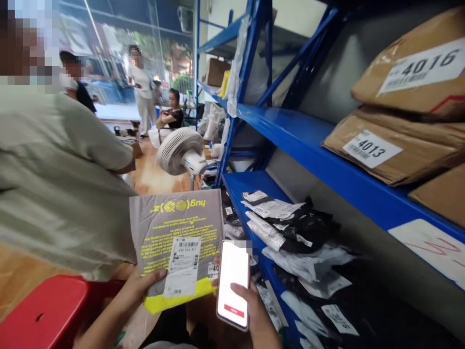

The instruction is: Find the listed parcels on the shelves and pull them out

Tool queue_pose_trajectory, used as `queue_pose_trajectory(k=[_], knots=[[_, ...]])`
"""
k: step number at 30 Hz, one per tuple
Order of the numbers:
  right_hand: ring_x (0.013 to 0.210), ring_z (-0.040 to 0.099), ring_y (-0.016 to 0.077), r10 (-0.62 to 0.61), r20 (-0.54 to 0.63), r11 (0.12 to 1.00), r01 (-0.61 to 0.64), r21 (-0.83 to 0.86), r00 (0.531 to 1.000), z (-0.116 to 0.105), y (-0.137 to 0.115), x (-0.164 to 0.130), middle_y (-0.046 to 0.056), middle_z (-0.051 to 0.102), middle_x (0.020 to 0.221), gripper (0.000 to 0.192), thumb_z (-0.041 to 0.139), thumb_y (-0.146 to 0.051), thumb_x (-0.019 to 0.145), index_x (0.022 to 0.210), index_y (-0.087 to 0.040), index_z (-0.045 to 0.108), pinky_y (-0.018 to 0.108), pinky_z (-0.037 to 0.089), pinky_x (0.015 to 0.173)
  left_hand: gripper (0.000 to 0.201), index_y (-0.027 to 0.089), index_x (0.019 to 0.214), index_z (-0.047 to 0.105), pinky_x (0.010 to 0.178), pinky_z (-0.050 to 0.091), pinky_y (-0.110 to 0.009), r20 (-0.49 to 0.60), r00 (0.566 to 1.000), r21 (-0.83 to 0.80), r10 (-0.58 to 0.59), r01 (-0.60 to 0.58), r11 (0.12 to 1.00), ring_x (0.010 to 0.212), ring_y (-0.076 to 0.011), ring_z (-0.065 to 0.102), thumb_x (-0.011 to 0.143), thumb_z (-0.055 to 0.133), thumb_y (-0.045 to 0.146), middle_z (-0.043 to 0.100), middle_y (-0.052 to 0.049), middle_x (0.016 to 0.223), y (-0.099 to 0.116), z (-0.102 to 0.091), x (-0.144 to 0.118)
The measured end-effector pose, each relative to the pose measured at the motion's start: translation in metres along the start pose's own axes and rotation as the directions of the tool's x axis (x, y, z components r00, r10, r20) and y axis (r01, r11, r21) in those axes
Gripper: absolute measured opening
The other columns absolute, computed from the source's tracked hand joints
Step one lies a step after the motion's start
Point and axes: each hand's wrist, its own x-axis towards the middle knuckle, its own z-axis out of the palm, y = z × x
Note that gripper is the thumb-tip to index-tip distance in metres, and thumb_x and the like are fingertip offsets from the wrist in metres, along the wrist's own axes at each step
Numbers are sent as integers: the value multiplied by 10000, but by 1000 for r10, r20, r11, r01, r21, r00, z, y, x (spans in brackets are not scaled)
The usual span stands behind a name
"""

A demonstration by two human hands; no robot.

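Note:
My left hand grips the lower edge of a grey and yellow mailer bag with a white shipping label, held upright in front of me. My right hand holds a phone with a bright white screen, close beside the bag's lower right corner. Both sit at the bottom centre of the head view, left of the blue shelving.
Blue metal shelves run along the right; several black and white mailer bags lie on the lower shelf, cardboard parcels numbered 4013 and 4016 above. A person in a pale shirt stands close left. A red stool, a white fan and people lie beyond.

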Motion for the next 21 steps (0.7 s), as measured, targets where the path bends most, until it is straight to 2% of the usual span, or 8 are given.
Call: queue_pose_trajectory(k=[3, 5, 9, 11, 13, 16, 18, 21], knots=[[674, 678, 233, -19, -144, 998, 27, 56, 989, 7, -1, 18, 97, 748, 799, 559, 763, -258, 574, 1080, -118, 574, 309, 489, 582, 516, 138, 953, 665, 680, 569, -338, -69, 995, 7, 73, -73, 997, 777, -287, 684, 485, 823, 288, 732, -98, 878, 15, -10, -20], [692, 687, 236, 38, -201, 993, -14, 117, 979, 9, -4, 23, 109, 751, 782, 522, 786, -281, 550, 1008, -109, 605, 322, 509, 633, 503, 146, 969, 651, 687, 569, -326, -118, 984, -3, 130, -132, 991, 774, -267, 686, 511, 813, 275, 733, -83, 883, 25, -19, -29], [682, 695, 260, 251, -105, 945, -220, 243, 962, 27, -12, 23, 152, 747, 799, 510, 789, -429, 516, 883, -97, 667, 349, 533, 656, 704, 161, 1129, 579, 671, 570, -311, -237, 955, -63, 180, -200, 978, 739, -247, 688, 480, 831, 268, 737, -59, 838, 42, -36, -32], [656, 694, 266, 341, -49, 911, -317, 264, 939, 48, -12, 27, 172, 743, 792, 551, 787, -487, 488, 846, -82, 684, 345, 537, 619, 806, 150, 1167, 550, 669, 570, -323, -279, 947, -111, 161, -198, 974, 731, -259, 688, 428, 851, 264, 737, -63, 814, 50, -45, -27], [613, 689, 253, 400, -26, 890, -382, 251, 916, 74, -5, 36, 182, 741, 766, 580, 770, -521, 506, 855, -65, 686, 326, 534, 574, 872, 136, 1194, 529, 678, 570, -348, -273, 951, -151, 143, -189, 970, 747, -281, 687, 398, 859, 268, 736, -76, 818, 60, -58, -20], [603, 690, 223, 450, 3, 866, -437, 242, 893, 113, 12, 55, 164, 745, 787, 537, 668, -513, 666, 972, -71, 665, 308, 537, 581, 855, 136, 1207, 528, 682, 567, -348, -225, 960, -155, 164, -202, 967, 785, -292, 684, 429, 848, 286, 734, -85, 854, 81, -84, -9], [715, 700, 225, 417, 29, 874, -410, 259, 908, 137, 25, 66, 154, 743, 868, 492, 625, -474, 727, 1033, -90, 646, 317, 543, 674, 818, 144, 1204, 539, 686, 565, -332, -206, 962, -150, 180, -213, 965, 798, -285, 683, 457, 839, 291, 733, -83, 872, 96, -106, -1], [978, 648, 277, 251, 85, 939, -264, 220, 964, 175, 41, 81, 136, 707, 1050, 545, 720, -401, 641, 1124, -177, 601, 398, 488, 875, 832, 144, 1207, 544, 693, 564, -334, -217, 961, -173, 174, -213, 962, 797, -287, 683, 445, 842, 294, 734, -84, 867, 120, -142, 9]])
